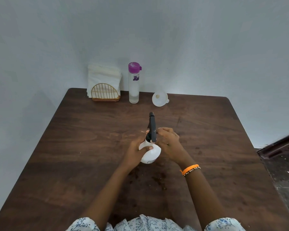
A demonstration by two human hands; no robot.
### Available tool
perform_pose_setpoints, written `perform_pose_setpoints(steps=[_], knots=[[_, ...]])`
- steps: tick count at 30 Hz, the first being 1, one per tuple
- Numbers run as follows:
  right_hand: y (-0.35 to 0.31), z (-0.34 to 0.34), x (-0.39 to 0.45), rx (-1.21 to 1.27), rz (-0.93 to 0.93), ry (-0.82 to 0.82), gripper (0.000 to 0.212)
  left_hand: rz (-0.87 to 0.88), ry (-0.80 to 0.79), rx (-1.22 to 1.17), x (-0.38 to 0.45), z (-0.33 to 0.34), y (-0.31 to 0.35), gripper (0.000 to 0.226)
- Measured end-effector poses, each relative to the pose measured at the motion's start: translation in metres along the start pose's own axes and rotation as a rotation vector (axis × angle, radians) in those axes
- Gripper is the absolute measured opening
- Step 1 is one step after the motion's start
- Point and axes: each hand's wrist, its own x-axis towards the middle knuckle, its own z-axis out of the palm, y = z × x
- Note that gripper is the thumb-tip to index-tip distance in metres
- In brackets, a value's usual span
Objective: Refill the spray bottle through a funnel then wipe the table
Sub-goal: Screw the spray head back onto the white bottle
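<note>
A white spray bottle with a black trigger head stands in the middle of the dark wooden table. My left hand grips its white body from the left, thumb across the front. My right hand is curled round the black head and collar from the right. A white funnel lies on its side at the back of the table. Left of the funnel stands a tall clear water bottle with a purple cap. A stack of white napkins sits upright in a gold wire holder at the back left.
The table stands against a pale wall. Dark stains and crumbs mark the wood near my forearms. A dark wooden piece of furniture shows past the table's right edge, above a dark floor.
</note>
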Motion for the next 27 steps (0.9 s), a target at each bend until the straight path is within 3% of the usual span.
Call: perform_pose_setpoints(steps=[5,13,15,19,23,27], knots=[[0.003,-0.010,0.008,0.031,-0.020,-0.111,0.025,-0.004,-0.026,-0.002,-0.001,0.001,-0.003,0.029],[0.009,0.002,0.007,0.041,-0.021,0.066,0.030,0.004,-0.030,0.022,-0.001,0.001,-0.003,0.031],[0.008,0.006,0.007,0.094,-0.012,0.124,0.038,0.012,-0.021,0.031,-0.001,0.000,-0.001,0.028],[-0.002,0.020,-0.001,0.265,0.046,0.266,0.029,0.030,-0.007,0.059,-0.002,-0.001,0.001,0.028],[-0.006,0.033,-0.004,0.384,0.084,0.307,0.035,0.066,0.004,0.092,-0.004,-0.001,0.002,0.041],[-0.006,0.040,-0.006,0.358,0.129,0.343,0.034,0.051,0.012,0.113,-0.002,-0.001,0.000,0.036]])
